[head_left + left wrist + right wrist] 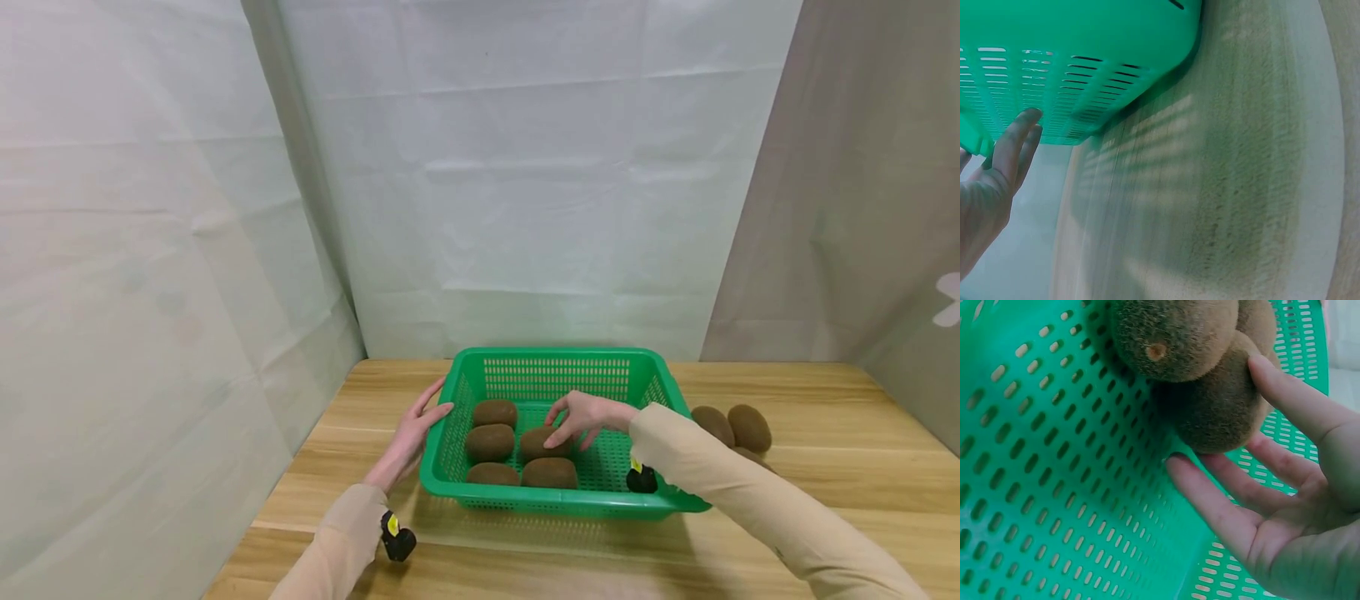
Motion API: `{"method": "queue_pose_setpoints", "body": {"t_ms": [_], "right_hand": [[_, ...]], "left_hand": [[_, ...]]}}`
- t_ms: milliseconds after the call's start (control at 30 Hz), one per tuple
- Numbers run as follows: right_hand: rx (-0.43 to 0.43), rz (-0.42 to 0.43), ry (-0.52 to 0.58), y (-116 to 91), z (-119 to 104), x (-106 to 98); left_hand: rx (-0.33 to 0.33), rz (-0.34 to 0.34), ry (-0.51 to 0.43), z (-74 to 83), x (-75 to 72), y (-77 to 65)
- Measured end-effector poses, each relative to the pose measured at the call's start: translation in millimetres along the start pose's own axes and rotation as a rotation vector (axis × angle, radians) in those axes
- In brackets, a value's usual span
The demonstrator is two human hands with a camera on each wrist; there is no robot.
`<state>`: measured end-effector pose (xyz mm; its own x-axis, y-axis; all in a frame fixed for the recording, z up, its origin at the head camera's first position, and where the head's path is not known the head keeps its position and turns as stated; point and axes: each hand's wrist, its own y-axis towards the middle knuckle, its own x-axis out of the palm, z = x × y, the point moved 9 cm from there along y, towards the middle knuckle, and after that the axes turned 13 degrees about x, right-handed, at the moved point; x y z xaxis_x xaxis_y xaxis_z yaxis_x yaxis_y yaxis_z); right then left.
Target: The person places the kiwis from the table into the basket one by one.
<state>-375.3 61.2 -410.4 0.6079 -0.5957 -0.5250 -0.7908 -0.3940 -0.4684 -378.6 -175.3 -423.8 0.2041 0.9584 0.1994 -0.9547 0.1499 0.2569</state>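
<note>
A green plastic basket (555,497) stands on the table with several brown, fuzzy kiwis inside. My left hand (408,433) grips its left rim, thumb over the top and fingers (1013,147) against the slotted outer wall. Inside the basket, my right hand (588,414) holds a kiwi (542,446) between thumb and fingers, low over the floor. This kiwi (1219,406) lies right against another kiwi (1175,337) in the right wrist view. Left of it is a column of kiwis (491,442), and a further kiwi (550,473) lies in front.
Loose kiwis (750,428) lie on the wooden table (847,483) to the right of the basket, partly hidden behind my right sleeve (720,471). Pale cloth sheets (525,183) hang behind the table and along its sides.
</note>
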Motion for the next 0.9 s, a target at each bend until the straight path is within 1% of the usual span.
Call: {"method": "queue_pose_setpoints", "body": {"t_ms": [133,233,500,633,833,900], "right_hand": [[0.006,-0.011,-0.005,-2.3,-0.3,-4.3],[0.011,-0.008,0.01,-4.7,-1.3,-10.4],[-0.018,0.004,0.065,-16.2,-10.6,-29.1],[-0.038,0.02,0.1,-23.7,-16.9,-37.8],[-0.104,0.04,0.172,-40.6,-24.1,-53.6],[-0.122,0.059,0.193,-46.3,-24.8,-60.7]], "left_hand": [[-0.002,0.002,0.003,-0.3,-0.2,0.1],[0.001,-0.003,0.001,-0.1,-0.2,0.4],[-0.001,-0.002,-0.011,-0.8,-3.5,0.9],[-0.012,0.006,-0.027,-2.1,-4.7,0.0],[-0.019,0.0,-0.032,-3.2,-4.8,-1.1],[-0.023,-0.004,-0.036,-3.0,-4.8,-1.3]]}}
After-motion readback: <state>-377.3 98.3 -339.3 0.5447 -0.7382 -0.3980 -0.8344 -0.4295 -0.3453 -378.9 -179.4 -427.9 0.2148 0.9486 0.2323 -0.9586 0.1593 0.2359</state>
